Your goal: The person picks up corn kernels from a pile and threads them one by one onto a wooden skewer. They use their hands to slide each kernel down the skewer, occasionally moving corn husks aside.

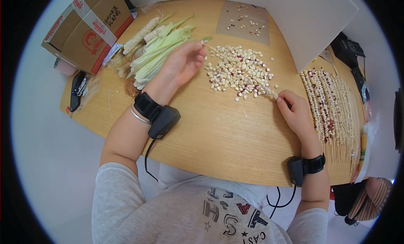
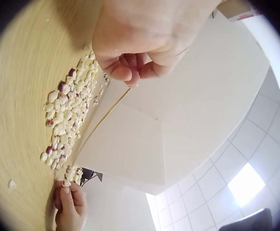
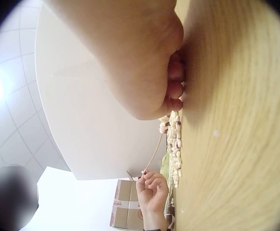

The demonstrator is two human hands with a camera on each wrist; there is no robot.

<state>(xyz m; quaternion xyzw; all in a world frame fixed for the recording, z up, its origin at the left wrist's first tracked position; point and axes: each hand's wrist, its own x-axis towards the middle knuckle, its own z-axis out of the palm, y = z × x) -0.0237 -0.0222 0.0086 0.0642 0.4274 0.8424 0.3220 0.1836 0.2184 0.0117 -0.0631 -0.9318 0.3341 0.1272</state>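
Observation:
A thin wooden skewer (image 1: 231, 62) slants over a heap of corn kernels (image 1: 225, 78), mostly cream with some dark red ones. My left hand (image 1: 185, 63) pinches its far end, where a pale kernel shows at the fingertips. At the near end, my right hand (image 1: 296, 111) grips the skewer close to the tabletop. A few threaded kernels (image 2: 68, 174) sit beside the right fingers in the left wrist view. Between the hands the skewer is mostly bare, as the left wrist view shows. In the right wrist view, the right hand (image 3: 144, 72) hides its own grip.
Finished kernel skewers (image 1: 328, 105) lie in a row at the right. Corn husks (image 1: 158, 55) and white cobs (image 1: 141, 40) lie at the left, near a cardboard box (image 1: 90, 31) and a stapler (image 1: 78, 90). A grey sheet (image 1: 237, 31) holds scattered kernels; a white panel (image 1: 311, 29) stands behind.

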